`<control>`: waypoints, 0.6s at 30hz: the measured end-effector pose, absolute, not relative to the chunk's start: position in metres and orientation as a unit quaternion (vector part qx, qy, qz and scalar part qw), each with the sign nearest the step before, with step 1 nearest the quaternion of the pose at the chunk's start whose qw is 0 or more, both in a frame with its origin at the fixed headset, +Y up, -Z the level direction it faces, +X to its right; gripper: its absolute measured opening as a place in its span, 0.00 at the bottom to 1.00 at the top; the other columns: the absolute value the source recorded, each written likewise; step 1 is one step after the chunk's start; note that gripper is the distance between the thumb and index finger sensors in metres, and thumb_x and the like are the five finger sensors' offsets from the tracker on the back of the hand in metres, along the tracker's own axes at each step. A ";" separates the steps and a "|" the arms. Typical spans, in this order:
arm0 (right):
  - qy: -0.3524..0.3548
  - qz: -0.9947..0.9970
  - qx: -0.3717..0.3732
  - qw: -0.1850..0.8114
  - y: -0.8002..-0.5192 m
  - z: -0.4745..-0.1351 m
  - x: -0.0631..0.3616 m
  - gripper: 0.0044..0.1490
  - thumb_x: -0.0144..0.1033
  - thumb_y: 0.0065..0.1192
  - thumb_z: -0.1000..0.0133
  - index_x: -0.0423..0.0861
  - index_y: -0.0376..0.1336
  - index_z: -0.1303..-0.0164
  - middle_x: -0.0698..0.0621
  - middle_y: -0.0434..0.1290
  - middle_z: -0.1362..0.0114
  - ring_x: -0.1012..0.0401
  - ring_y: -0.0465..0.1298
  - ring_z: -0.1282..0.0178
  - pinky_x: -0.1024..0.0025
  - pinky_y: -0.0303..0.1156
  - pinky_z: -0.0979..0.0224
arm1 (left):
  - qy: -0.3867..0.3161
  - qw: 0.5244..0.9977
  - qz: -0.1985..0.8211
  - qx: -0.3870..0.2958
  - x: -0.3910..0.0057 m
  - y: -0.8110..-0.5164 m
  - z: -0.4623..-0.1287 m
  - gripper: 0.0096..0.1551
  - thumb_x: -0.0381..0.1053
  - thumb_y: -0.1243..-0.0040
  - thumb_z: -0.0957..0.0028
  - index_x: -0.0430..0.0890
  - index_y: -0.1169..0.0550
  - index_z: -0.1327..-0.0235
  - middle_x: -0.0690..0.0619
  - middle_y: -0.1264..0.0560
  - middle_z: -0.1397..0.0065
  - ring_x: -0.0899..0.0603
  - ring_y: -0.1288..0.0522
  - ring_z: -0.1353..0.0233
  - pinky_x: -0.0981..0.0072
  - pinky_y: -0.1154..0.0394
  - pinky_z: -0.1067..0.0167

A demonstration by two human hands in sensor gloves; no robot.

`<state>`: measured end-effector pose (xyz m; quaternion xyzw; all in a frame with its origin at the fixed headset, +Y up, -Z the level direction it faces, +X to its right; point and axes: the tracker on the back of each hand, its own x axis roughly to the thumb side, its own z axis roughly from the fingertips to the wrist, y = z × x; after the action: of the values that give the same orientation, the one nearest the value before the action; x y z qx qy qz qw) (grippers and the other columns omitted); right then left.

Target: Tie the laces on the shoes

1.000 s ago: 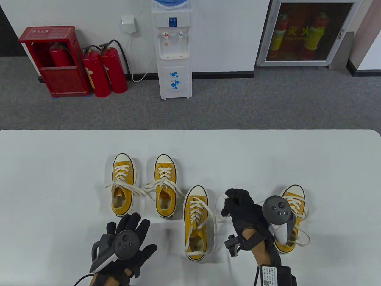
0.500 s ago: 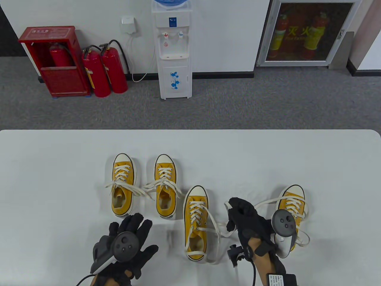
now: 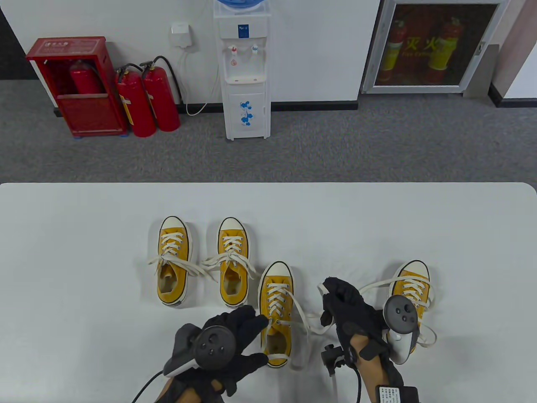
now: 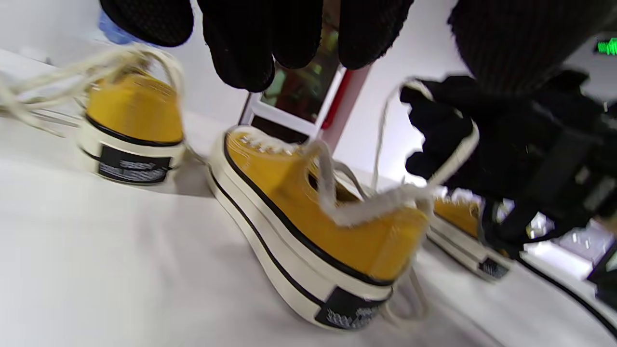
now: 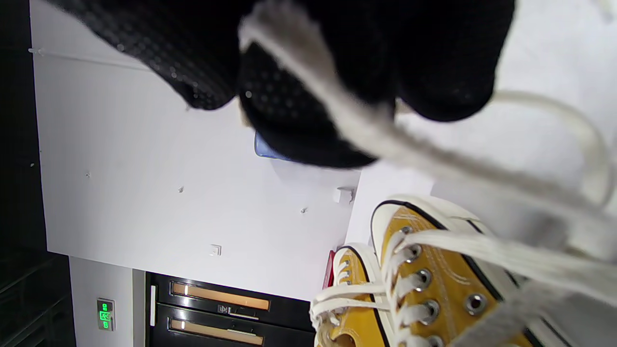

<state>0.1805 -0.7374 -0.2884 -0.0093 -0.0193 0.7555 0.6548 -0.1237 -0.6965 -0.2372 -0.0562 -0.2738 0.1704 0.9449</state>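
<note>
Black knit gloves cover the left hand point(image 3: 235, 336) and right hand point(image 3: 348, 302); dark round trackers, seemingly white-handled, ride each.

Right wrist view, camera rolled on its side. Right hand point(image 5: 337, 72) fills the top edge, black glove, fingers point(image 5: 299, 111) curled round a cream lace point(image 5: 366, 140). The lace runs blurred from the fingers down to the right edge; a loop point(image 5: 578, 140) arcs at the right. Below sits a yellow shoe point(image 5: 448, 284) with a white toe cap, metal eyelets and laces crossed over it. Second yellow shoe point(image 5: 352, 274) just beside it, partly hidden. White table point(image 5: 544, 48) behind the hand, white wall point(image 5: 144, 193) on the left, dark cabinet point(image 5: 217, 313) at the bottom.
</note>
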 end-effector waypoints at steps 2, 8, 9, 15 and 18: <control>-0.019 0.757 -0.010 0.653 -0.738 -0.288 0.180 0.33 0.42 0.66 0.47 0.45 0.64 0.32 0.52 0.76 0.45 0.65 0.84 0.66 0.51 0.77 0.40 | -0.284 0.947 0.130 -0.081 -0.106 -0.700 -0.239 0.46 0.73 0.36 0.54 0.62 0.33 0.21 0.47 0.42 0.12 0.34 0.35 0.18 0.24 0.44 0.24; -0.016 0.761 -0.014 0.649 -0.738 -0.288 0.181 0.33 0.42 0.66 0.47 0.46 0.64 0.32 0.52 0.76 0.45 0.64 0.84 0.66 0.50 0.76 0.40 | -0.288 0.948 0.060 -0.123 -0.083 -0.714 -0.243 0.42 0.72 0.33 0.54 0.65 0.29 0.24 0.48 0.47 0.09 0.31 0.53 0.10 0.19 0.57 0.23; -0.016 0.761 -0.015 0.648 -0.738 -0.288 0.181 0.33 0.42 0.66 0.47 0.46 0.64 0.32 0.52 0.76 0.45 0.64 0.84 0.66 0.50 0.76 0.40 | -0.283 0.949 0.055 -0.124 -0.082 -0.715 -0.244 0.40 0.71 0.33 0.54 0.64 0.28 0.25 0.48 0.47 0.09 0.30 0.54 0.10 0.19 0.58 0.23; -0.014 0.761 -0.014 0.648 -0.738 -0.289 0.181 0.33 0.42 0.66 0.47 0.45 0.64 0.32 0.52 0.76 0.45 0.64 0.84 0.66 0.50 0.76 0.40 | -0.280 0.952 0.077 -0.096 -0.082 -0.715 -0.245 0.24 0.64 0.33 0.51 0.65 0.16 0.41 0.49 0.41 0.10 0.31 0.52 0.10 0.20 0.58 0.23; -0.014 0.762 -0.014 0.647 -0.739 -0.289 0.181 0.33 0.42 0.66 0.47 0.45 0.64 0.32 0.52 0.76 0.45 0.64 0.84 0.66 0.50 0.76 0.40 | -0.277 0.952 0.106 -0.075 -0.086 -0.709 -0.247 0.21 0.62 0.33 0.51 0.63 0.13 0.45 0.50 0.34 0.13 0.32 0.45 0.11 0.20 0.54 0.24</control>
<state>0.1815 -0.7386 -0.2890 -0.0141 -0.0137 0.7622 0.6470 -0.0858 -0.7088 -0.2472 -0.0751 -0.2774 0.1059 0.9520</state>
